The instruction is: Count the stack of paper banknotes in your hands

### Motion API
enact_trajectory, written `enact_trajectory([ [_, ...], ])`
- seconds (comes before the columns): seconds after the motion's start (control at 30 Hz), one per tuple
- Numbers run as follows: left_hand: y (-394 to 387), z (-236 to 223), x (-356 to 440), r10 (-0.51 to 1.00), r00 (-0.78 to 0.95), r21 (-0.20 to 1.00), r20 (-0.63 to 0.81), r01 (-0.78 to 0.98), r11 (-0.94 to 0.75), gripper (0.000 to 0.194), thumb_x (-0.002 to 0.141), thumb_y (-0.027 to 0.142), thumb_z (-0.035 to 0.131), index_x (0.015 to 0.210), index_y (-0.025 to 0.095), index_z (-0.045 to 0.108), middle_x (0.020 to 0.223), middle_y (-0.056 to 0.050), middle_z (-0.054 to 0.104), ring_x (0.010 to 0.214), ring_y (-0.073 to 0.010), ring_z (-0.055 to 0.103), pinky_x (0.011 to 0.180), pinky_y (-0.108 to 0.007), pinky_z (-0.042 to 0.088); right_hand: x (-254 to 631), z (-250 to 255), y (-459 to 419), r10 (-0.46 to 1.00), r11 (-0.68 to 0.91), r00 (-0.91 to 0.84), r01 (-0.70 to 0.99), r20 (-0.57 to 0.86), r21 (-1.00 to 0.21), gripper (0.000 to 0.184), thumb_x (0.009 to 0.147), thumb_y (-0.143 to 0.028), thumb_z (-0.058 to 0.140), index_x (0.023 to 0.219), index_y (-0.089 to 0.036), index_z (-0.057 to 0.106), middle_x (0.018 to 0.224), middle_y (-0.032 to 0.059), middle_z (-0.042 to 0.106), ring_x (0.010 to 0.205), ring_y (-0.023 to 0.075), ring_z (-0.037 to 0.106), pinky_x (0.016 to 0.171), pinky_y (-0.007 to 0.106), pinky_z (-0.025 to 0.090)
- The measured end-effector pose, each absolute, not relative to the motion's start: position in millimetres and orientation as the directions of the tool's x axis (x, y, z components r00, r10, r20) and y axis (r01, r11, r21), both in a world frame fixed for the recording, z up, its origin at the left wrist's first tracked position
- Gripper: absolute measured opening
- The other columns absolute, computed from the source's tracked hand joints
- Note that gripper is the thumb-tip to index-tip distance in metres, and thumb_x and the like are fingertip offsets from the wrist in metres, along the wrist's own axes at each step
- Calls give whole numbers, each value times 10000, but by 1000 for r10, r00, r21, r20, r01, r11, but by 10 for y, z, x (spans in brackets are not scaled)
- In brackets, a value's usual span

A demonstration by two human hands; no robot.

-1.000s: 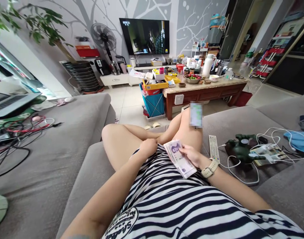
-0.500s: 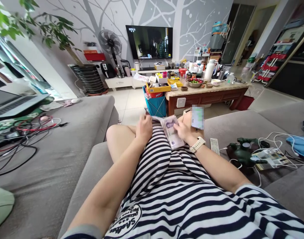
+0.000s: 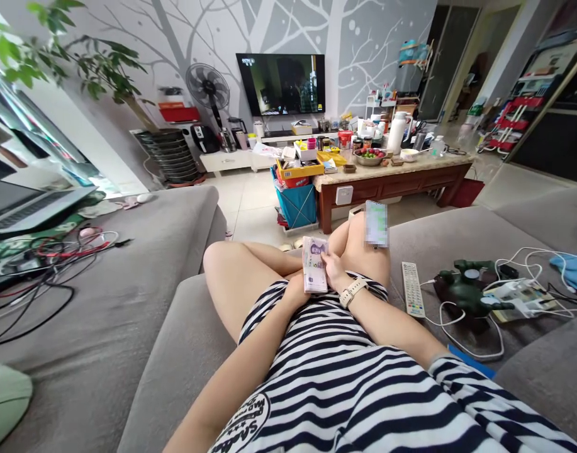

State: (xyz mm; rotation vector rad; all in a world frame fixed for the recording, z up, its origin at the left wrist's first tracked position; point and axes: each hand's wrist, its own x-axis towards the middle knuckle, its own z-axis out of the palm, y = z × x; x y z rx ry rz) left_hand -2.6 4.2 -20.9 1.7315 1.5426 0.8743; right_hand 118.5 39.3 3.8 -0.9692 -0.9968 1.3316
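Observation:
A stack of purple-toned banknotes [image 3: 315, 265] is upright above my lap, its printed side facing me. My right hand [image 3: 334, 272], with a pale watch on the wrist, grips the stack's right edge, thumb across the front. At the lower left edge my left hand [image 3: 296, 289] is closed against the stack, its fingers mostly hidden behind the notes. Below both hands lies the hem of my striped shirt [image 3: 335, 327]. A phone [image 3: 376, 224] with a blurred screen rests on my right leg, apart from the hands.
On the grey sofa [image 3: 430, 239] to the right lie a remote control [image 3: 413, 289], a dark green figure [image 3: 467, 292] and white cables. Tangled cables [image 3: 56, 270] and a laptop [image 3: 33, 204] are at left. Ahead stands a crowded coffee table [image 3: 392, 179] beside a blue bin [image 3: 295, 204].
The raised front of the striped shirt has dropped back, baring my legs. My left hand has come down and right to the banknotes; my right hand has brought them left and more upright.

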Motion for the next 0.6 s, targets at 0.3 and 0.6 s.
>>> enact_trajectory([
  [0.3, -5, -91, -140, 962, -264, 971, -65, -237, 0, 370, 716, 326, 591, 1058, 188, 621, 1144, -84, 630, 895, -174, 625, 559, -199, 473, 1268, -159, 387, 949, 305, 91, -33, 301, -952, 248, 867, -444, 460, 965, -223, 516, 968, 48, 619, 954, 197, 571, 911, 344, 450],
  [0.6, 3, -50, -37, 929, 22, 868, -369, -349, 353, 401, 841, 482, 541, 1161, 242, 570, 1204, -109, 617, 984, -240, 629, 621, -288, 544, 1189, -405, 452, 958, 242, -147, -49, 247, -969, 304, 858, -451, 495, 1012, -198, 565, 1052, 61, 636, 1009, 210, 575, 929, 352, 441],
])
